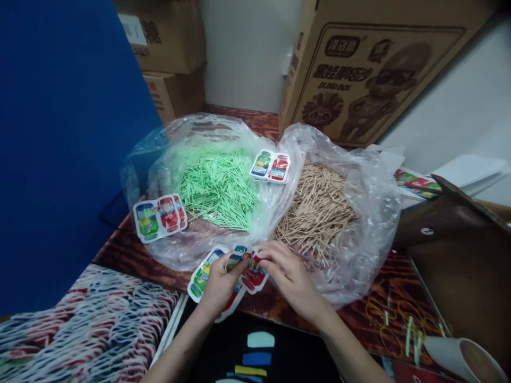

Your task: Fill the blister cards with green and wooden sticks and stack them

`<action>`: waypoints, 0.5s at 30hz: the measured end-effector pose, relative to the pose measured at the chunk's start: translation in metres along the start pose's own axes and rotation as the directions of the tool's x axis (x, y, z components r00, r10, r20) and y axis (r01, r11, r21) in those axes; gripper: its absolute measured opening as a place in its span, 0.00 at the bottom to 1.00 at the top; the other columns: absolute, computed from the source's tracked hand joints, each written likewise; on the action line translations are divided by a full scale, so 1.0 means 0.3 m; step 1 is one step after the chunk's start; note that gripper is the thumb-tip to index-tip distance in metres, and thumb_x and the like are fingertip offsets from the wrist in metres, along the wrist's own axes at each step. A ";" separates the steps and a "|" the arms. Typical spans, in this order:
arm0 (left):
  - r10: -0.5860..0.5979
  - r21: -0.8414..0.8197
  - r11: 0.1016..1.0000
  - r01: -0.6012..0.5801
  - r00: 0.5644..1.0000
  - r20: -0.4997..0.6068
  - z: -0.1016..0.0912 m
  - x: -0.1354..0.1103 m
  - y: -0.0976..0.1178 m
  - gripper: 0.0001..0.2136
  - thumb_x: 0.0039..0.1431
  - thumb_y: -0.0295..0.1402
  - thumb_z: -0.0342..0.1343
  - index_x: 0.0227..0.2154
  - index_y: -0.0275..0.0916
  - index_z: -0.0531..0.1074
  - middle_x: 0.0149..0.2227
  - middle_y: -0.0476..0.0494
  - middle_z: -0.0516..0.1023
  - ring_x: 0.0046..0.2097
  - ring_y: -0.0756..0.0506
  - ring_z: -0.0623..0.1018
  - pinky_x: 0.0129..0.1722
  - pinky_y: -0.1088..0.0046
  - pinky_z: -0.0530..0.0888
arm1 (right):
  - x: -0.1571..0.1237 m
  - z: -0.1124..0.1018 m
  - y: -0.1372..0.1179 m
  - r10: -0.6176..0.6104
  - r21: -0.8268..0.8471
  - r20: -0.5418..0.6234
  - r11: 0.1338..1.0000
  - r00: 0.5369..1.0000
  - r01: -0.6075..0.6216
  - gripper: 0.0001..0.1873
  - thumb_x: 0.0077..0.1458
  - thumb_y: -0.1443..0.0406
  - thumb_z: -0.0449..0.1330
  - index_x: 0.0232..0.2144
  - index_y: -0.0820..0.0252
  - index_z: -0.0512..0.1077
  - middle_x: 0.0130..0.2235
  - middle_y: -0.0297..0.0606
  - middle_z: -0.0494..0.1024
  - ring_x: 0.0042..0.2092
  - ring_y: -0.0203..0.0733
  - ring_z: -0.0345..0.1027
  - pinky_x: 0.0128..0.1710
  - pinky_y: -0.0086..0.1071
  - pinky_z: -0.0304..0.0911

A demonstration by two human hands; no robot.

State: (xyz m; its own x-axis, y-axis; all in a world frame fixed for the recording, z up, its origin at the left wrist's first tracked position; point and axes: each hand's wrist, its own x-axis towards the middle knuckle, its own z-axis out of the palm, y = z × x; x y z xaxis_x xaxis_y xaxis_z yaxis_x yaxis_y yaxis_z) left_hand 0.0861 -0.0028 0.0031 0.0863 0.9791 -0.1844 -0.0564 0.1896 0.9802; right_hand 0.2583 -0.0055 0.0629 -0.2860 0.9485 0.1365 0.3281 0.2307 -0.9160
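My left hand (217, 284) grips a stack of printed cards (202, 274) shaped like small bottles, at the near edge of the table. My right hand (285, 274) pinches the red card (255, 276) at the top right of that stack. Both hands sit just in front of two clear plastic bags. One bag holds a heap of green sticks (217, 183). The other holds a heap of tan wooden sticks (317, 207). More bottle cards lie on the left bag's edge (159, 217) and between the bags (270, 166).
A blue panel (64, 133) stands at the left. Cardboard boxes (371, 69) lean against the back wall. Rubber bands (393, 319) lie on the dark red table at right, near a brown box flap (459, 250) and a paper cup (467, 359). Patterned cloth (80, 330) lies lower left.
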 end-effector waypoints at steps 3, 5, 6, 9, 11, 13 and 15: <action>-0.043 -0.104 0.994 0.040 0.998 -0.036 -0.044 0.002 -0.013 0.10 0.50 0.38 0.63 0.31 0.36 0.78 0.32 0.46 0.82 0.35 0.44 0.79 0.39 0.68 0.74 | 0.023 0.007 0.011 0.081 0.184 0.036 0.979 0.996 -0.086 0.10 0.61 0.62 0.54 0.40 0.54 0.75 0.44 0.39 0.76 0.48 0.45 0.67 0.49 0.38 0.60; -0.078 -0.190 0.980 0.054 0.989 -0.122 -0.095 0.012 -0.015 0.11 0.48 0.38 0.64 0.32 0.36 0.77 0.32 0.45 0.82 0.34 0.44 0.80 0.38 0.67 0.76 | 0.060 0.020 0.032 0.168 0.296 -0.027 0.943 0.985 -0.153 0.10 0.60 0.61 0.55 0.40 0.56 0.74 0.41 0.39 0.77 0.45 0.44 0.69 0.46 0.36 0.62; -0.091 -0.225 0.973 0.048 0.978 -0.189 -0.129 0.023 -0.014 0.13 0.47 0.38 0.65 0.33 0.36 0.77 0.33 0.44 0.82 0.34 0.44 0.80 0.38 0.67 0.76 | 0.088 0.032 0.047 0.201 0.316 -0.069 0.934 0.977 -0.170 0.09 0.60 0.62 0.55 0.38 0.57 0.74 0.39 0.39 0.77 0.43 0.43 0.70 0.45 0.36 0.63; -0.043 -0.248 0.966 -0.079 0.892 -0.450 -0.259 0.088 -0.008 0.17 0.43 0.37 0.67 0.36 0.35 0.77 0.36 0.43 0.82 0.36 0.43 0.80 0.40 0.64 0.77 | 0.200 0.086 0.112 0.160 0.176 -0.140 0.975 0.977 -0.134 0.08 0.59 0.64 0.53 0.35 0.58 0.72 0.36 0.38 0.76 0.40 0.42 0.69 0.42 0.35 0.62; 0.086 -0.145 0.963 -0.225 0.771 -0.631 -0.362 0.158 -0.012 0.19 0.42 0.37 0.67 0.38 0.35 0.76 0.39 0.42 0.81 0.40 0.43 0.80 0.44 0.64 0.75 | 0.280 0.125 0.167 0.060 -0.074 -0.112 0.995 0.992 -0.068 0.08 0.59 0.67 0.52 0.36 0.60 0.71 0.39 0.40 0.75 0.43 0.42 0.68 0.45 0.34 0.61; 0.175 -0.015 0.961 -0.276 0.651 -0.739 -0.461 0.238 -0.024 0.20 0.43 0.38 0.66 0.39 0.33 0.76 0.40 0.41 0.81 0.42 0.43 0.79 0.45 0.64 0.75 | 0.340 0.151 0.223 0.039 -0.380 -0.110 0.922 0.993 -0.078 0.08 0.58 0.70 0.51 0.38 0.63 0.70 0.40 0.43 0.74 0.44 0.45 0.66 0.45 0.35 0.59; 0.263 0.170 0.962 -0.213 0.565 -0.782 -0.542 0.310 -0.039 0.20 0.47 0.39 0.62 0.42 0.32 0.74 0.41 0.38 0.80 0.43 0.42 0.78 0.46 0.63 0.74 | 0.371 0.157 0.270 0.095 -0.615 -0.149 0.771 0.984 -0.168 0.07 0.58 0.70 0.52 0.38 0.64 0.69 0.41 0.46 0.73 0.45 0.47 0.64 0.44 0.36 0.58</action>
State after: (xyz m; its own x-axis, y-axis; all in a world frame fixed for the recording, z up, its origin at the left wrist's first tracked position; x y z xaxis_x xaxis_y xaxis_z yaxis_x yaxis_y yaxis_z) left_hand -0.0670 0.0981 -0.0373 -0.7443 0.6607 0.0978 0.0964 -0.0385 0.9946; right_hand 0.2107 0.1085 -0.0137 -0.1157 0.9879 0.1036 0.8541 0.1522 -0.4973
